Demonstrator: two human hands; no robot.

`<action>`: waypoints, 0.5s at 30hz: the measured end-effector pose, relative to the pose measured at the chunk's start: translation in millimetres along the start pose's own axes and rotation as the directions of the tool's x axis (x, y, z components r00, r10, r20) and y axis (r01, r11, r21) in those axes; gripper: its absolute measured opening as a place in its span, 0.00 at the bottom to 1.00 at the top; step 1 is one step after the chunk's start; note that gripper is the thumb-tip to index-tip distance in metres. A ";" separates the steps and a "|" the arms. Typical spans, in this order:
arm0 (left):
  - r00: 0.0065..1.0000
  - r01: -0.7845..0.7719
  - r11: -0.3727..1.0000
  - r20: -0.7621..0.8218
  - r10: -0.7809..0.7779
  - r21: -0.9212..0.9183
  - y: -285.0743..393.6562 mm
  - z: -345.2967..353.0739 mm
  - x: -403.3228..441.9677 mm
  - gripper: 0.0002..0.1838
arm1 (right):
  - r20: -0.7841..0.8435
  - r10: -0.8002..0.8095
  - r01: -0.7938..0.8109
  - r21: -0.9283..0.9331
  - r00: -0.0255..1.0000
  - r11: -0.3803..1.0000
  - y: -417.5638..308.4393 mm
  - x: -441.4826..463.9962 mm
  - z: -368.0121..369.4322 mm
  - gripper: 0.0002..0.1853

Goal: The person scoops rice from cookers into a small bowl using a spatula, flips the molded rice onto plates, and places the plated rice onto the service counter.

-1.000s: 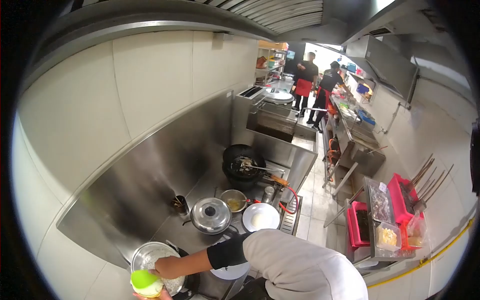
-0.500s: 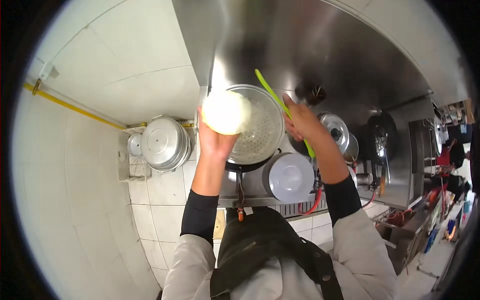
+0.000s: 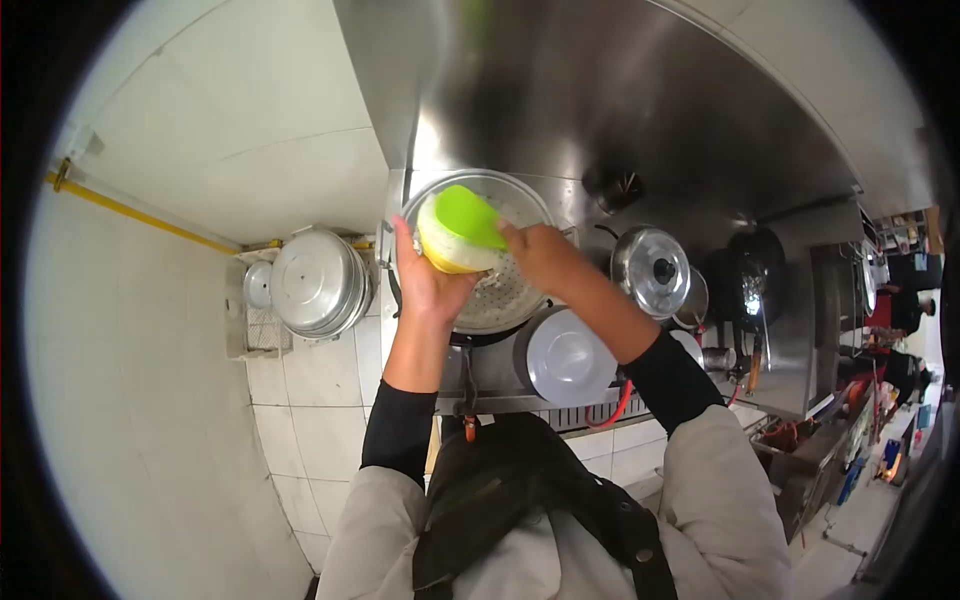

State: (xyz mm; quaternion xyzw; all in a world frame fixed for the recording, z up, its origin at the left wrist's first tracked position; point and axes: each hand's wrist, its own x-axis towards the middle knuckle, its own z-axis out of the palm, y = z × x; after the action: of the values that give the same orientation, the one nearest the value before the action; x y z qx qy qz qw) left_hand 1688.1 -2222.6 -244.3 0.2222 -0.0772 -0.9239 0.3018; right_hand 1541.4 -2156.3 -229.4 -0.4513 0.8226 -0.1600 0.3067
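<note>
In the head view, my left hand (image 3: 432, 292) holds a small yellow bowl (image 3: 447, 264) from below and its left side. White, soft-looking food (image 3: 428, 222) fills the bowl to the rim. The fingers of my right hand (image 3: 540, 258) are closed round a bright green spatula (image 3: 466, 216), whose broad flat blade lies over the top of the food. Beneath both hands is a large round metal steamer (image 3: 515, 190) with a perforated bottom. Some white bits cling to that bottom. My left hand and the bowl hide much of it.
A white plastic bowl (image 3: 572, 360) stands by the steamer's front right. Farther right are a metal lid (image 3: 650, 272) and a black wok (image 3: 757, 270). Stacked lidded pots (image 3: 315, 285) sit at left. A handle with an orange tip (image 3: 470, 428) juts toward my apron.
My right hand has moved left and brought the spatula from beside the steamer onto the food in the bowl. The left hand still holds the bowl over the steamer.
</note>
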 end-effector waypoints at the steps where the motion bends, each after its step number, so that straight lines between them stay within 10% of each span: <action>1: 0.999 0.028 0.999 -0.029 -0.028 -0.024 3.1 -0.6 -0.4 0.50 | -0.046 -0.022 0.019 -0.051 0.999 0.999 0.3 1.3 -11.5 0.35; 7: 0.999 -0.038 0.998 -0.030 0.037 -0.059 8.5 -5.2 3.8 0.63 | -0.378 -0.381 0.271 -0.314 0.844 0.910 -72.4 -41.3 -63.4 0.19; 11: 0.979 -0.154 0.987 0.128 0.158 -0.037 5.2 1.1 4.3 0.55 | -0.322 -0.414 0.275 -0.397 0.852 0.875 -90.9 -54.3 -56.4 0.15; 15: 0.972 -0.231 0.969 0.029 0.234 -0.087 21.3 1.0 -18.6 0.41 | -0.437 -0.182 0.263 0.132 0.881 0.956 -42.7 -69.6 -103.8 0.23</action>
State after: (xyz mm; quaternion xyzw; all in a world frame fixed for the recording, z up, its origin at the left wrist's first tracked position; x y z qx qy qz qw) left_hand 1712.2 -2228.8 -230.7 0.1810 -0.0702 -0.8887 0.4155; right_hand 1529.7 -2122.3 -102.3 -0.4671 0.7928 -0.3645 0.1432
